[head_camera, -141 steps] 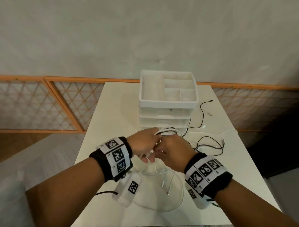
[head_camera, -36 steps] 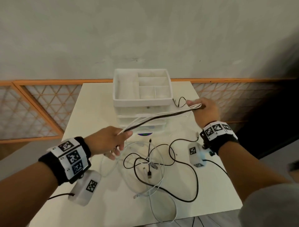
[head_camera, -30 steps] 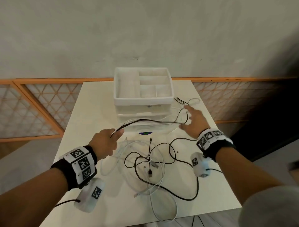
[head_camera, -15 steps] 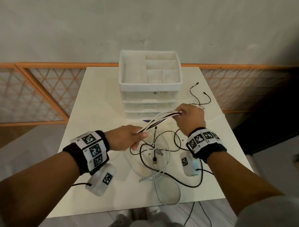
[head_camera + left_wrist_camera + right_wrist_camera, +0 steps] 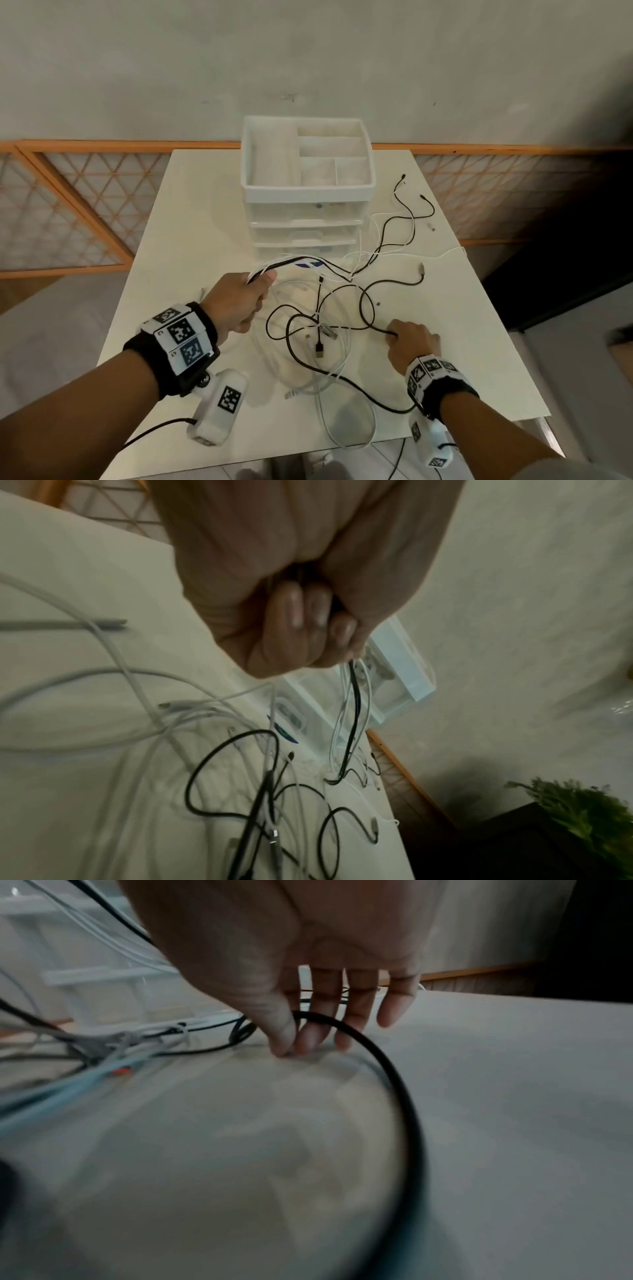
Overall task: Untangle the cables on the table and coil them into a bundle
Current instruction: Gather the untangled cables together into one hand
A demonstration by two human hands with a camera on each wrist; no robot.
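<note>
Black and white cables lie tangled (image 5: 322, 329) in the middle of the white table (image 5: 191, 240). My left hand (image 5: 239, 301) is raised a little above the table and grips a bunch of white and black strands (image 5: 287, 263). In the left wrist view its fingers (image 5: 301, 631) curl tight round that bunch (image 5: 352, 696), which runs toward the drawers. My right hand (image 5: 409, 337) is down on the table at the near right. Its thumb and forefinger (image 5: 291, 1047) meet around a loop of black cable (image 5: 394, 1074), the same black cable (image 5: 376, 328) that runs into the tangle.
A white drawer organiser (image 5: 308, 192) with an open compartment tray stands at the back middle. Loose cable ends (image 5: 421, 267) spread over the right side. A white cable loop (image 5: 342, 442) hangs over the front edge. A wall and an orange lattice rail lie behind.
My right hand let go of the far end of the bunch and dropped to the near right of the table onto the black cable. The left hand keeps its grip.
</note>
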